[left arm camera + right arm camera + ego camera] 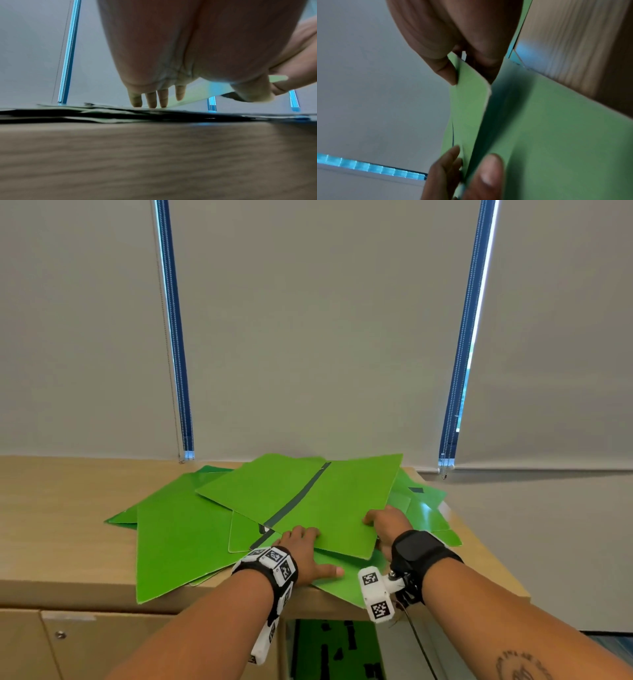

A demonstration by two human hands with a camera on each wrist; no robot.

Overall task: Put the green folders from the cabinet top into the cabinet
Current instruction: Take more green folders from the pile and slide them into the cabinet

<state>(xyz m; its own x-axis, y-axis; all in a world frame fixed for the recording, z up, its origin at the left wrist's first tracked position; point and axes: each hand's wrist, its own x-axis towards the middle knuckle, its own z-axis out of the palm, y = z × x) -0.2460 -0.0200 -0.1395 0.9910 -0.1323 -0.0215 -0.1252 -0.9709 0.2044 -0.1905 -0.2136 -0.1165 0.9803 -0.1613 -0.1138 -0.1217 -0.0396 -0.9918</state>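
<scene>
Your green folders (212, 529) lie in a loose, overlapping heap on the wooden cabinet top (61, 508), fanned out at different angles, with a few corners hanging past the front edge. On top of the heap sits an opened folder (308, 501) with a dark spine strip running down its middle.

Your left hand (305, 553) lies on the heap at the near edge of that top folder, fingers stretched forward and flat, thumb out to the side on a lower sheet. From the left wrist view the fingertips (150, 100) touch down on the stack while a pale green edge slants up beside them.

Your right hand (387, 525) grips the near right corner of the top folder: the thumb (443, 70) sits on one face, the other fingers curl behind it, and that corner is lifted off the folder beneath.

Below the front edge, the cabinet's opening (335, 648) shows green with dark marks inside. A closed door (102, 645) stands to its left. Behind the surface hang pale roller blinds (308, 320) with bead chains.
</scene>
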